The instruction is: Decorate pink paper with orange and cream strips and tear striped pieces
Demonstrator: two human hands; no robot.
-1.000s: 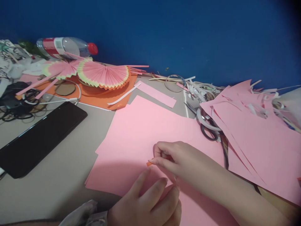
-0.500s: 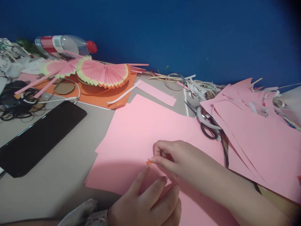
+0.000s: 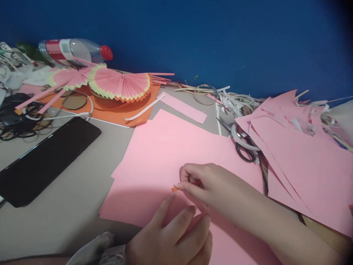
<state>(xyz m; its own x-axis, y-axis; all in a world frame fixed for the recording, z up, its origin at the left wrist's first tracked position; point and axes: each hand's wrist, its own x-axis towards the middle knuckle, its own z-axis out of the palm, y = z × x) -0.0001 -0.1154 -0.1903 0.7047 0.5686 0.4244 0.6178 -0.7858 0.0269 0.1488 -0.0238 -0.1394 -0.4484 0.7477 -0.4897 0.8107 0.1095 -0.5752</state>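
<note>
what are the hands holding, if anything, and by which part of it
The right grip pinches a small orange piece just beside its exposed left end; the rest is hidden. Whether the left grip holds anything cannot be told.

Pink sheets (image 3: 154,154), orange scrap (image 3: 174,189)

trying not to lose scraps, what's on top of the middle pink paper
Over the pink paper, the right hand holds a small orange piece, the left hand close by. Anything directly beneath either hand is hidden.

Pink sheets (image 3: 165,147), scissors (image 3: 239,153) and pleated fans (image 3: 121,85) mark a papercraft workspace.
</note>
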